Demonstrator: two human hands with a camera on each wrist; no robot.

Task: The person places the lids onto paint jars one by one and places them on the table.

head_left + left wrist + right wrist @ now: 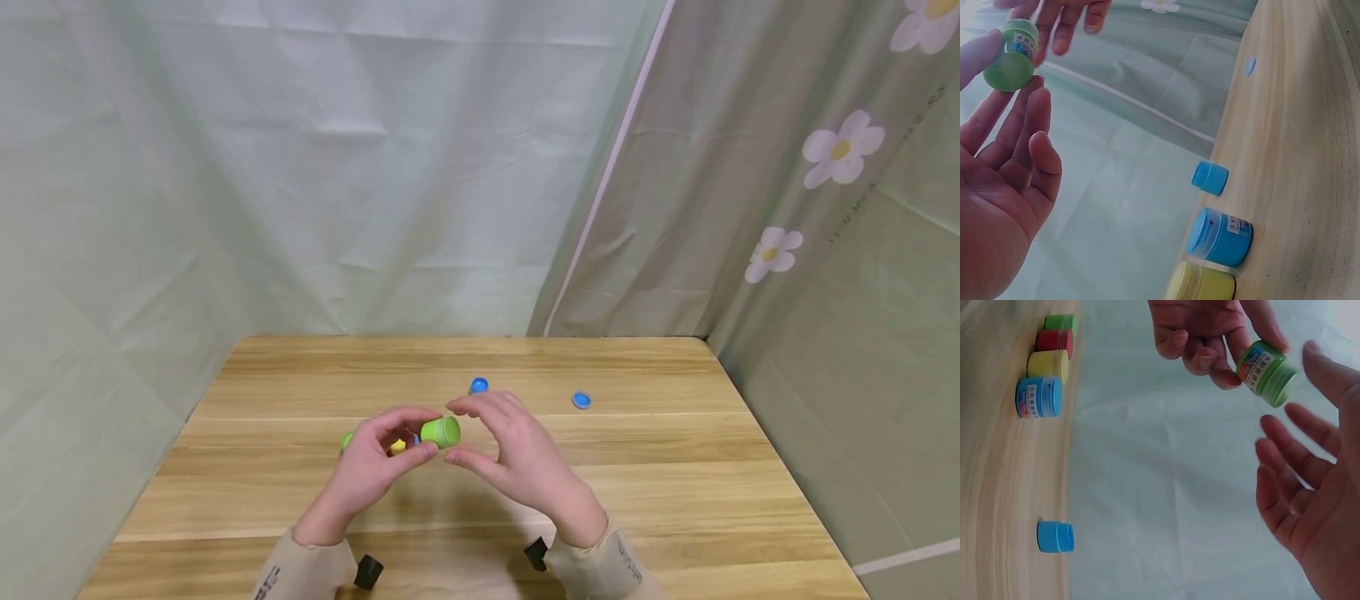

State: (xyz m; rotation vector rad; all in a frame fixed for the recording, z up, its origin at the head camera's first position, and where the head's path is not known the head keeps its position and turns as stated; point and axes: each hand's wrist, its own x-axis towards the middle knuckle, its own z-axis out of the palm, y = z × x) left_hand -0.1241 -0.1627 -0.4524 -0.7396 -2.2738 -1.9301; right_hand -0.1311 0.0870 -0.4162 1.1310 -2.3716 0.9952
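My left hand holds a small green paint jar between thumb and fingers, above the table. The jar is tilted, its lidded end toward the right hand; a printed label shows on its side in the right wrist view. My right hand is held close to that end, with thumb and fingers spread and bent around a gap. In the right wrist view, the fingers of the right hand stand apart from the jar. Nothing is in the right hand.
A row of paint jars stands on the wooden table: green, red, yellow and blue. Farther back is a small blue open pot. A blue disc-shaped lid lies to its right. Curtains surround the table.
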